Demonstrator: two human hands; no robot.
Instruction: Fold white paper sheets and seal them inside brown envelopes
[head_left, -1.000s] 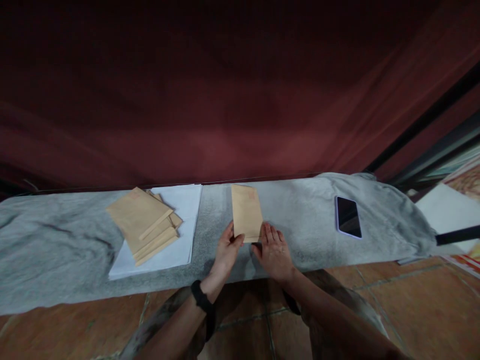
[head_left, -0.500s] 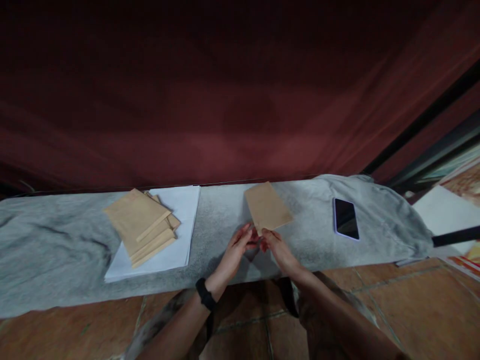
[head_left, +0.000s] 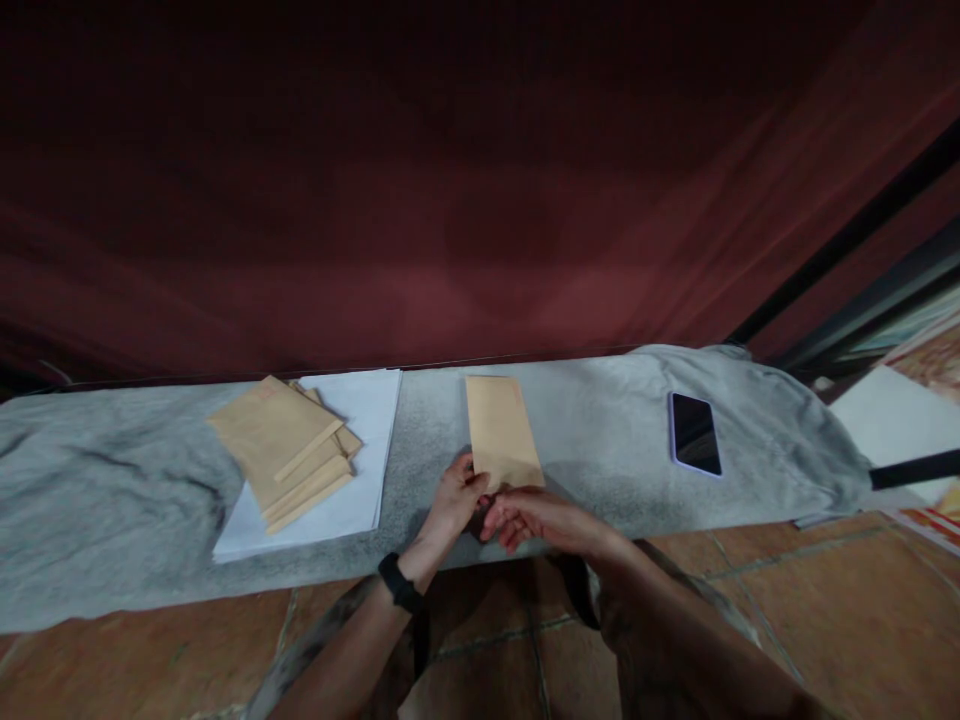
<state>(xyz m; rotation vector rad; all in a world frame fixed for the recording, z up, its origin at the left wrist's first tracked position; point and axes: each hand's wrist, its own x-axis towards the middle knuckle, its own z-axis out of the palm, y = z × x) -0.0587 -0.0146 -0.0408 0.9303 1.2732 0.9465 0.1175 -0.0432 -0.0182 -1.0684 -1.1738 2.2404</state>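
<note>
A brown paper envelope [head_left: 504, 425] is held just above the grey cloth, tilted slightly, with faint reddish print near its upper right edge. My left hand [head_left: 456, 495] pinches its lower left corner, thumb on top; a dark band circles that wrist. Close by the envelope's bottom edge is my right hand [head_left: 529, 515], palm partly turned up, its fingers loosely bent and apart with nothing visible in them. To the left, several more brown envelopes [head_left: 277, 440] lie fanned in a loose pile on a stack of white paper [head_left: 352, 510].
The grey cloth [head_left: 600, 450] covers a long narrow bench in front of a dark red curtain [head_left: 420, 250]. A smartphone [head_left: 695, 435] with a purple edge lies on the right. White paper [head_left: 896, 420] and a black bar [head_left: 915, 471] show at far right. Tiled floor [head_left: 840, 590] lies below.
The envelope has turned more upright and shifted slightly left. My left hand has taken hold of its lower left corner, and my right hand has let go of the lower corner it pinched.
</note>
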